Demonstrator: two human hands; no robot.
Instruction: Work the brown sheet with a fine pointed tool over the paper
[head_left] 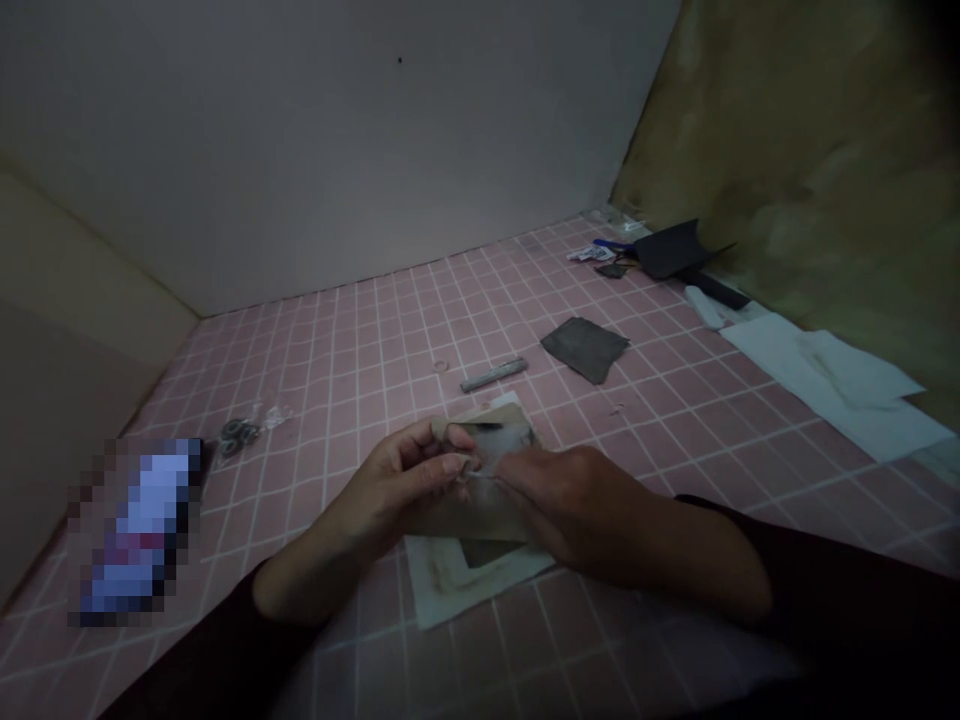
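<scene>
My left hand [390, 475] is closed, thumb against fingers, on a small pale piece [468, 470] whose kind is too dim to tell. My right hand [577, 500] meets it from the right, fingers pressed together; what they hold is hidden. Both hands are over a tan sheet [465, 522] with a whitish powdery patch [504, 450] on it. Below that sheet lies a stained white paper [439, 595], with a dark piece [487, 552] between them. Just beyond are a thin grey stick [495, 374] and a small pale ring [441, 366].
Dark, sandpaper-like sheets [585, 348] lie beyond my right hand. A curled black sheet [671, 250] and white papers [832, 375] line the right wall. At left are a clear bag with dark rings [240, 435] and a pixelated blue-white object [142, 535]. Walls enclose the pink tiled-pattern surface [352, 350].
</scene>
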